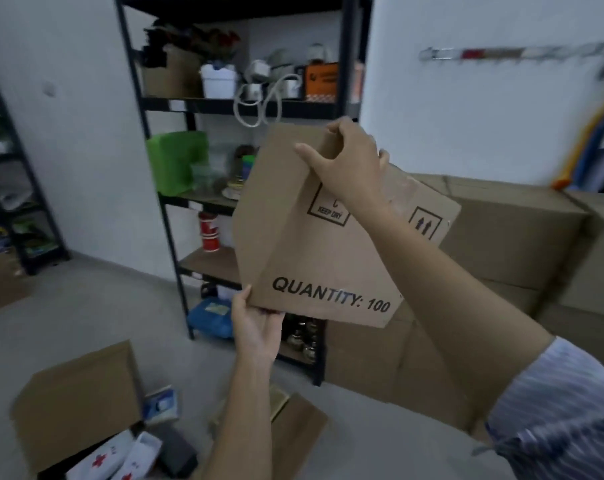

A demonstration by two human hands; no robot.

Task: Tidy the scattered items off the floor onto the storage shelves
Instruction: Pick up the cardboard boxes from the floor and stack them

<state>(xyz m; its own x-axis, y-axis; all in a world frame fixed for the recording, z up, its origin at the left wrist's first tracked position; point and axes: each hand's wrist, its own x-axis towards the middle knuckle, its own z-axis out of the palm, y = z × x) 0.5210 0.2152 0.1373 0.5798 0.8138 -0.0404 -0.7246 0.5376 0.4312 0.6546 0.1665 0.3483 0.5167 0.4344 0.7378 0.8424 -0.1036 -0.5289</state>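
A flattened brown cardboard box (304, 244) printed "QUANTITY: 100" and "KEEP DRY" is held up in front of the black storage shelves (176, 105). My right hand (349, 161) grips its top edge, fingers curled over it. My left hand (255, 323) holds the bottom left corner, thumb on the front face. On the floor at the bottom left stands an open cardboard box (75, 396) with white packs marked with red crosses (117, 459). A small blue and white box (160, 405) lies beside it.
The shelves carry a green block (176, 161), a white tub (217, 79), metal cups, an orange box (321, 81) and red cups (209, 232). Large stacked cartons (508, 237) line the right wall. A second dark rack (13, 188) stands at the left. Grey floor (96, 306) lies between.
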